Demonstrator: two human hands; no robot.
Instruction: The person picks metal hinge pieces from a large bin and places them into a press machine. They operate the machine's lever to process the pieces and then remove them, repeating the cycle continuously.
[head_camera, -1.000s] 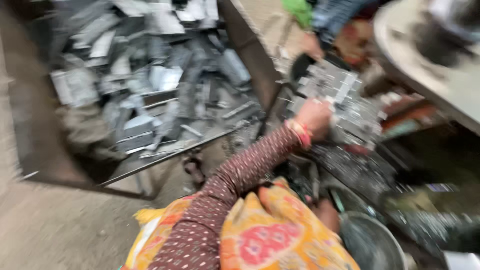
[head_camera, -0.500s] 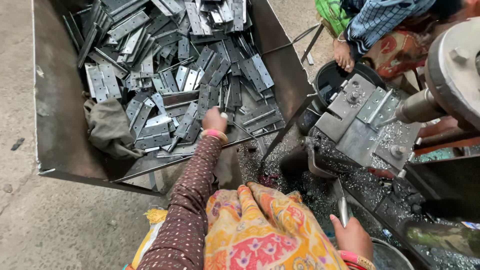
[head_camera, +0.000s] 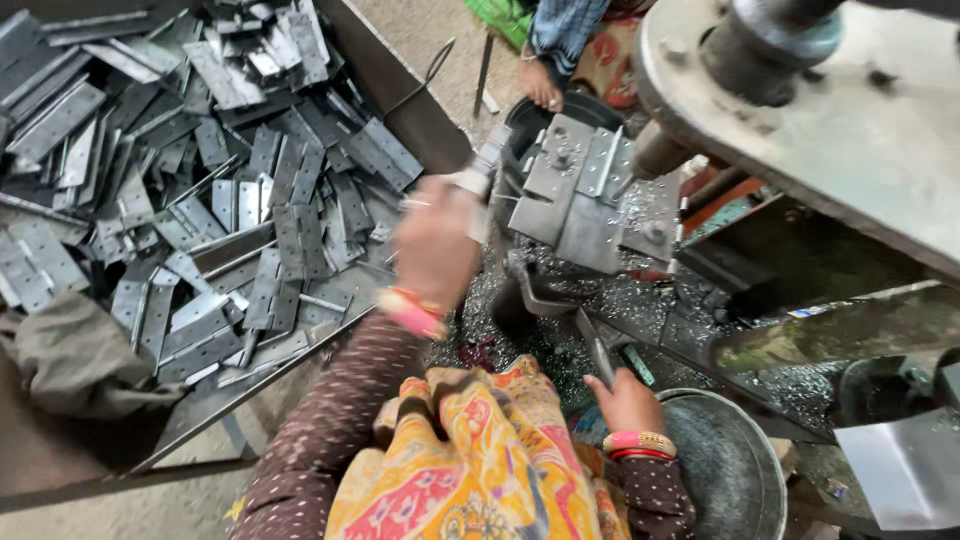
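The left hand (head_camera: 435, 245) is raised in the middle of the frame, blurred, with its fingers closed around a small metal plate (head_camera: 478, 175) that sticks up toward the press fixture (head_camera: 585, 195). A pink and orange bangle (head_camera: 410, 310) sits on that wrist, and the brown dotted sleeve (head_camera: 320, 430) runs down to the lower left. The right hand (head_camera: 625, 400) lies low, right of centre, fingers curled on a dark metal lever (head_camera: 598, 350) that slants up and left; bangles (head_camera: 640, 445) ring this wrist too. Between the arms, at the bottom centre, is a yellow and red patterned cloth (head_camera: 470, 460).

Just right of the right hand stands a round metal pan (head_camera: 730, 470). Shiny metal shavings (head_camera: 640, 300) cover the surface under the fixture. To the left, filling the upper left of the frame, a large steel bin (head_camera: 400, 95) holds a heap of grey hinge plates (head_camera: 240, 190), with a crumpled grey rag (head_camera: 75, 355) at its lower left edge. A big machine wheel (head_camera: 800, 120) takes up the upper right. At the top centre another person's hand (head_camera: 540, 85) and checked sleeve (head_camera: 560, 30) reach toward a dark round bowl (head_camera: 525, 115).
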